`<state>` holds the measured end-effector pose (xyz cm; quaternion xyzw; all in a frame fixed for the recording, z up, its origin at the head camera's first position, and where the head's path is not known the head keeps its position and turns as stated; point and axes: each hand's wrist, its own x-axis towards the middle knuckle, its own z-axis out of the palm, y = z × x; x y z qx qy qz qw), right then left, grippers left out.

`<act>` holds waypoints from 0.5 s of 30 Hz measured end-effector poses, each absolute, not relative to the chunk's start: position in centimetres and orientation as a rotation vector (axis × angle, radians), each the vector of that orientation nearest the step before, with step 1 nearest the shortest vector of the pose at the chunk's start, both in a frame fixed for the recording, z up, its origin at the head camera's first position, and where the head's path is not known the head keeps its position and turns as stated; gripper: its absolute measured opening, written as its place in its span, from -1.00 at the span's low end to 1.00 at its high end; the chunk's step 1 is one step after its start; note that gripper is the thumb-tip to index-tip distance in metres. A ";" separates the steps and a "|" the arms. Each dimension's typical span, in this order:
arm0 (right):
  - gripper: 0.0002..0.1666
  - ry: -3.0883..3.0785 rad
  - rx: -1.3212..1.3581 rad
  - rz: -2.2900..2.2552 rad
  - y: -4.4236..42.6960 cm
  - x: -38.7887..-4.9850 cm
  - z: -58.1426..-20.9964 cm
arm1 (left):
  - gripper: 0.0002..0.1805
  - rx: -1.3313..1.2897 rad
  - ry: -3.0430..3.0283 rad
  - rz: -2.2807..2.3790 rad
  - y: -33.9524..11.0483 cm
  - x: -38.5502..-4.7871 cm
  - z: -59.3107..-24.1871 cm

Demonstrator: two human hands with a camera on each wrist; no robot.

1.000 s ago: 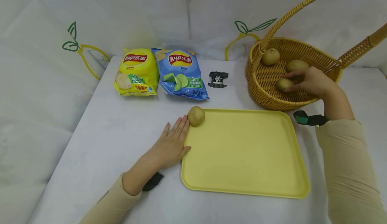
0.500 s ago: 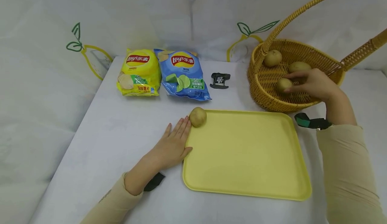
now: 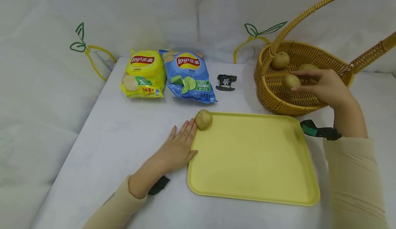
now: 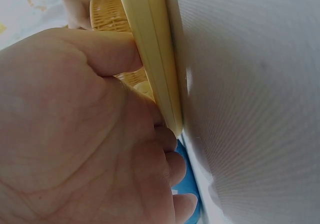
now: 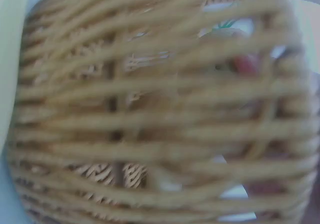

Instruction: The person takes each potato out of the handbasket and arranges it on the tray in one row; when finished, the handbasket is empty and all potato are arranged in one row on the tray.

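Observation:
Over the wicker basket [image 3: 272, 100], my right hand [image 3: 329, 86] pinches a potato [image 3: 291, 82] between thumb and fingers. Two other potatoes lie in the basket: a round one [image 3: 280, 60] by the handle and one [image 3: 306, 67] partly hidden behind the hand. My left hand [image 3: 176, 150] rests with straight fingers along the left edge of the yellow tray [image 3: 253, 160]. Its fingertips are beside a potato [image 3: 204, 119] on the tray's far left corner. In the left wrist view the thumb touches the tray's rim [image 4: 152, 49]. Blurred basket weave [image 5: 150, 109] fills the right wrist view.
Behind the tray stand a yellow chip bag [image 3: 143, 73] and a blue chip bag [image 3: 188, 76]. A small black packet [image 3: 226, 82] lies right of them. The basket's tall handle [image 3: 315, 7] arches over the right side. White cloth [image 3: 123, 139] covers the table.
My right hand has lifted the potato slightly off the basket's bottom. My left hand stays at the tray's edge, and the head view has shifted a little.

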<state>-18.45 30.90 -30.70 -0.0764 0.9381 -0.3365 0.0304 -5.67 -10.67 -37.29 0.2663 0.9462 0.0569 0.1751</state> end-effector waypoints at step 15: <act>-0.47 2.861 -0.536 -1.442 27.8 -16.1 -29.5 | -0.18 0.755 2.686 0.146 -10.6 -5.6 -37.2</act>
